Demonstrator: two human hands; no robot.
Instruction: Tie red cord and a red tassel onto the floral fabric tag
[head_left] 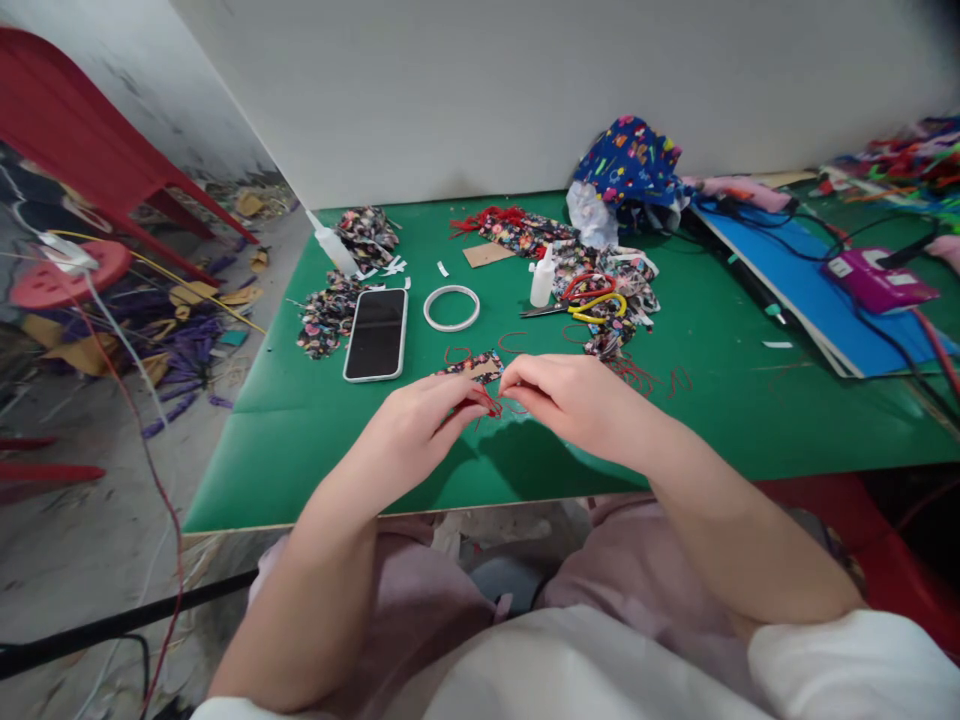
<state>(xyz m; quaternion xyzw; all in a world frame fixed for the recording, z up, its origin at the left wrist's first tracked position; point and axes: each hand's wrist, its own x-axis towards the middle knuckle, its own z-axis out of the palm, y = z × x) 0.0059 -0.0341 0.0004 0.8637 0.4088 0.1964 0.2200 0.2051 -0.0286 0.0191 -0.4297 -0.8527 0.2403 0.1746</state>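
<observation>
I've got the left hand [420,425] pinching some red string [492,402]. Can't tell if the right hand [577,400] grips anything. Flowery cloth [491,364] lies just beyond.

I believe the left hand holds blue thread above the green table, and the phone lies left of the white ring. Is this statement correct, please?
Not quite: the thread is red, not blue, as the head view shows. The left hand does hold it above the green table, and the phone does lie left of the white ring.
</observation>
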